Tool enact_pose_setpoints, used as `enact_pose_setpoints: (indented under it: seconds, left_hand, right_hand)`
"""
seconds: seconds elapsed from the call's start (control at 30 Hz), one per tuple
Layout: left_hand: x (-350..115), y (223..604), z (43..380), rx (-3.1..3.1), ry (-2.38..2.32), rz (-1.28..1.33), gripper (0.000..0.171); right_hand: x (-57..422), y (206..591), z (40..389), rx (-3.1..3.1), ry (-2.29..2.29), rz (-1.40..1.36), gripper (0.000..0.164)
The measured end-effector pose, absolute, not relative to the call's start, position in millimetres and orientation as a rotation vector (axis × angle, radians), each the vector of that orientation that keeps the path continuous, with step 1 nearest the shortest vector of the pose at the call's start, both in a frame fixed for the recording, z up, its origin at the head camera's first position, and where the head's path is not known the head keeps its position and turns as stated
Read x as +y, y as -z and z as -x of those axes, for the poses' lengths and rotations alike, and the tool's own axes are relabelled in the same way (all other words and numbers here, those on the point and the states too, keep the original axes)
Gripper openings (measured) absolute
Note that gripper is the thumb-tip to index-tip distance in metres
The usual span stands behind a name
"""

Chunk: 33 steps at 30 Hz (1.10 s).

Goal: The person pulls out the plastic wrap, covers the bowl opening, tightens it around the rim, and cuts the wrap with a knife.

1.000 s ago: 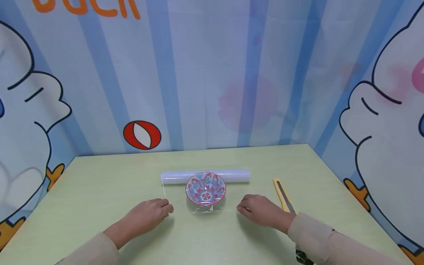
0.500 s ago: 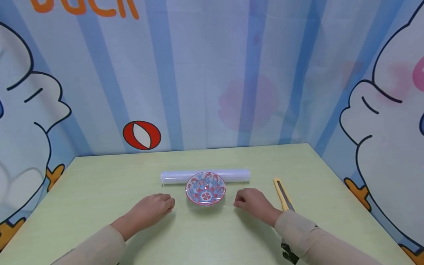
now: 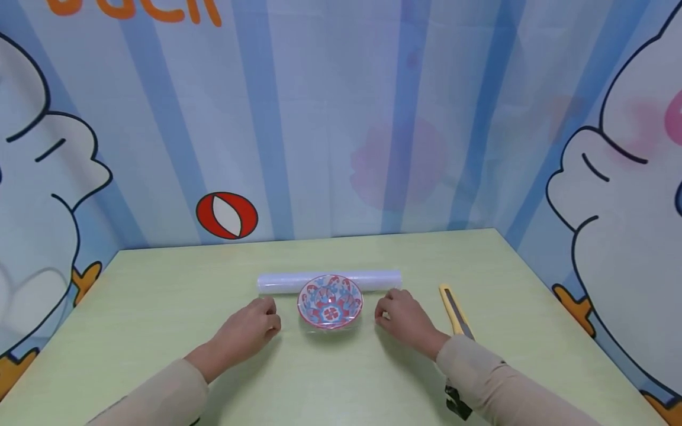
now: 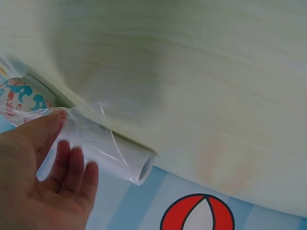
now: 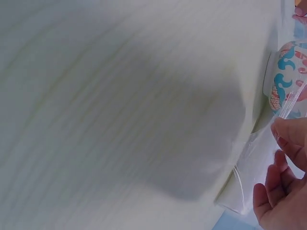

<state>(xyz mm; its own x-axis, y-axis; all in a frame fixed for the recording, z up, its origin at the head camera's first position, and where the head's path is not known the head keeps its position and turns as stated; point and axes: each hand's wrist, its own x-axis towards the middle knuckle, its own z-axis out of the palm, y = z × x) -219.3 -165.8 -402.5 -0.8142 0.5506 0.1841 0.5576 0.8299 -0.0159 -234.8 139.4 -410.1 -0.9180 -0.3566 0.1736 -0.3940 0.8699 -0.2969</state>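
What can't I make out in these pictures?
Utility knife: the right sleeve hides its near end in the head view.
Plastic-wrap roll: the patterned bowl hides part of its middle in the head view.
Clear film: too transparent to trace its edges fully in the head view.
Orange lettering: cut off by the head view's top edge.

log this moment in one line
left hand: pinches film | right hand: pinches film | bowl: between hands | roll: behind bowl | cutter: right of right hand
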Motion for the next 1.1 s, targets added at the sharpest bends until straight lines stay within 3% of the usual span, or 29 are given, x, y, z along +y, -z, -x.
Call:
enact_pose_setpoints:
  seconds: [0.2,0.43,0.77,1.1]
  left_hand:
    - [-159,404,226,-2.981,0.319,0.598,0.003]
    - [-160,407,243,-3.132,1.023,0.269,0.009]
    - [-161,407,257,-2.847,2.074,-0.259,0.034]
    - [-149,413,259,-2.589,2.323,-0.374,0.031]
  right_hand:
    - [137,409,242,-3.042,-0.828,-0.448,0.007]
    - [135,411,251,-3.056,-1.199,-0.222,0.010]
    - [133,415,256,-2.671,-2.182,0.024,0.032]
    - [123,419,256,-2.397,-2.519,0.192,0.025]
